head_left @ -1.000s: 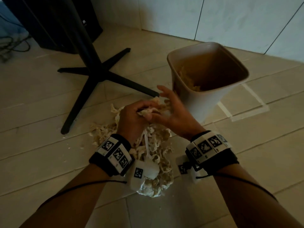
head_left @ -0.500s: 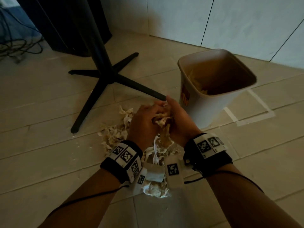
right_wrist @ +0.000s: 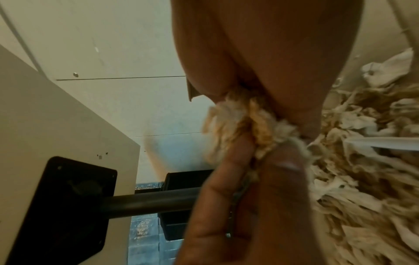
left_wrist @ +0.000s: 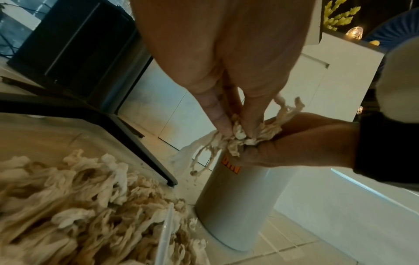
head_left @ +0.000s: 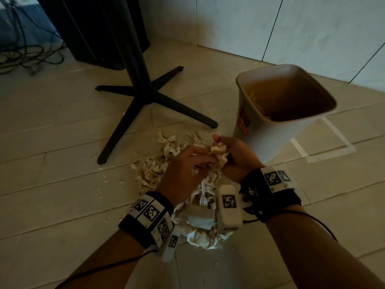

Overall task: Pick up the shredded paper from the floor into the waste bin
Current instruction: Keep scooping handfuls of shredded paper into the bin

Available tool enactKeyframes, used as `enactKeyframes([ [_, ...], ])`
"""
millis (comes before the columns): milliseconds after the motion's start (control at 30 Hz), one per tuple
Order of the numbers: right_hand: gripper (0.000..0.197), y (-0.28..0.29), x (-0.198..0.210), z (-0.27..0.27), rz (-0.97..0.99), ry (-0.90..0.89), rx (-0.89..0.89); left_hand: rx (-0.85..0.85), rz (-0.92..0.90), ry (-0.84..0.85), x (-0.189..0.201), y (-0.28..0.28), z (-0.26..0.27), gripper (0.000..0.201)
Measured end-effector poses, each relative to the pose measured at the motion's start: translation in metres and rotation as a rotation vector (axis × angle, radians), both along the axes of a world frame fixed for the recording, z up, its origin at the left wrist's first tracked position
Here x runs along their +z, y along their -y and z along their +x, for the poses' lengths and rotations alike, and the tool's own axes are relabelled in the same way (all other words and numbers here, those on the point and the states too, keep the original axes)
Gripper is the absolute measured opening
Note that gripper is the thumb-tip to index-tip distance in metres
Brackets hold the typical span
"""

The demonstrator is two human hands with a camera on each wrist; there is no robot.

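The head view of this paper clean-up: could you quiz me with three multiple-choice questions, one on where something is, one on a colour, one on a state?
1. Where does the waste bin stand relative to the paper pile?
A. To its right
B. To its left
C. On top of it

2. What colour is the print on the bin's side?
A. Green
B. Orange
C. Blue

3. What are the hands doing?
A. Both rest flat on the floor
B. Only one touches paper
C. Both hold one clump of shreds

Answers: 1 A, the bin sits right of the pile on the floor. 2 B, orange marks show on its wall. 3 C, the left hand and right hand meet around the clump.
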State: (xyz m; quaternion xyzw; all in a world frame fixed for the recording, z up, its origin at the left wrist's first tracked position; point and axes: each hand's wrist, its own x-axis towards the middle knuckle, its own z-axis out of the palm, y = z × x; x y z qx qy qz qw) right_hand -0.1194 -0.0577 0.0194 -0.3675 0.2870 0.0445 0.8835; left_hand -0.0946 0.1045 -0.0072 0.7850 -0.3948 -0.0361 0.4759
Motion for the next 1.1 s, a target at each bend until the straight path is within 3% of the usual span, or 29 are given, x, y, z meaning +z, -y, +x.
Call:
enactKeyframes([
  [100,0.047,-0.006,-0.003,-0.006,-0.04,0.035,0.084,0.033,-0.002,0.089,0.006,0.0,0.009,0.019],
  [267,0.021,-0.009,-0.023,-0.009,-0.212,-0.044,0.102,0.018,0.075,0.071,0.021,0.011,0.007,0.024],
  [400,0.03,-0.013,-0.041,-0.011,-0.334,-0.062,0.176,0.1,0.22,0.094,0.01,0.015,0.012,0.015],
  [500,0.034,-0.015,-0.051,-0.016,-0.428,-0.197,0.168,0.164,0.311,0.102,-0.008,0.013,0.013,0.027],
  [567,0.048,-0.012,-0.059,-0.016,-0.555,-0.267,0.175,0.155,0.354,0.019,-0.021,0.012,0.013,0.035],
  [700,0.047,0.003,-0.056,-0.013,-0.831,-0.303,0.108,0.014,0.334,-0.296,-0.036,0.01,0.007,0.051],
  [767,0.05,0.015,-0.049,-0.011,-0.876,-0.331,0.045,-0.051,0.547,-0.286,-0.044,0.003,0.004,0.07],
  [833,0.053,0.024,-0.041,-0.012,-0.846,-0.337,0.009,-0.159,0.832,-0.126,-0.056,-0.004,-0.002,0.088],
  [900,0.054,0.027,-0.03,-0.015,-0.815,-0.31,-0.003,-0.278,1.02,-0.024,-0.067,-0.006,-0.01,0.092],
  [1000,0.05,0.033,-0.009,-0.021,-0.779,-0.215,0.055,-0.335,1.167,0.023,-0.084,-0.005,-0.016,0.1],
  [1100,0.043,0.046,0.008,-0.021,-0.657,-0.048,0.134,-0.316,1.173,0.07,-0.093,-0.002,-0.016,0.091],
])
